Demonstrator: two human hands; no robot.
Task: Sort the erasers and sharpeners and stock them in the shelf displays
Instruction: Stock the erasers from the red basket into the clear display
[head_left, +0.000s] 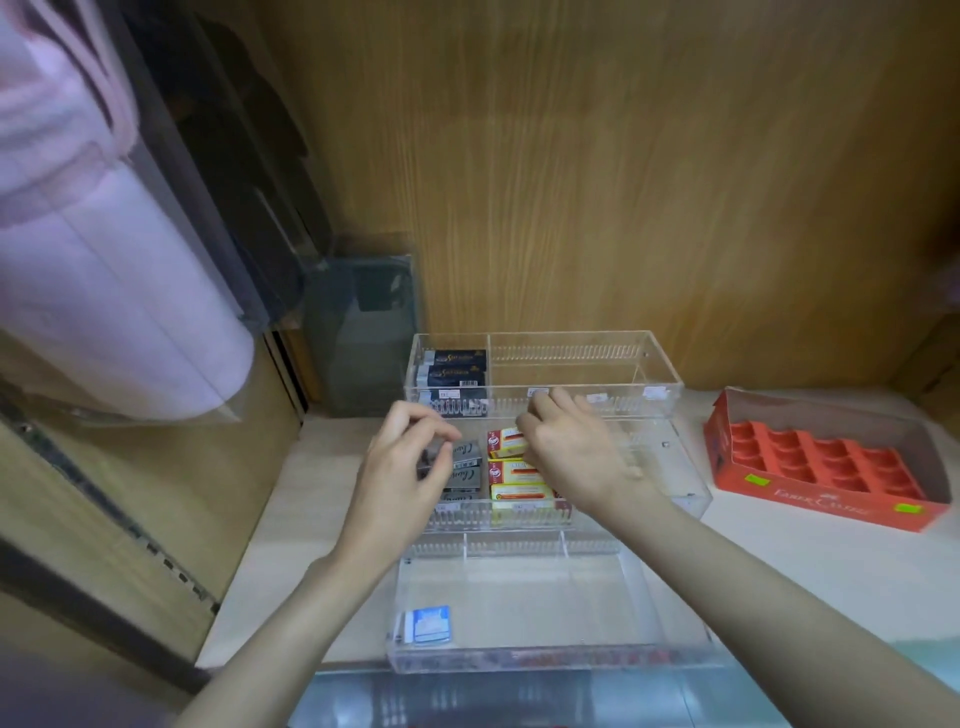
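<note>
A clear acrylic stepped display (670, 395) with dividers stands on the pale shelf. Its back tier holds dark blue eraser boxes (460, 358). The middle tier holds grey eraser boxes (465, 475) on the left and yellow-and-red eraser boxes (517, 493) beside them. A blue-and-white eraser (427, 625) lies alone in the front tier. My left hand (402, 467) pinches a grey eraser box over the grey stack. My right hand (571, 452) has its fingers curled on the rearmost yellow-and-red box (504, 441).
An open red cardboard box (826, 506) with moulded orange cells sits at the right on the shelf. A wooden panel rises behind the display. A clear holder (363, 332) stands at the back left, and a pink sleeve (104, 260) hangs at the far left.
</note>
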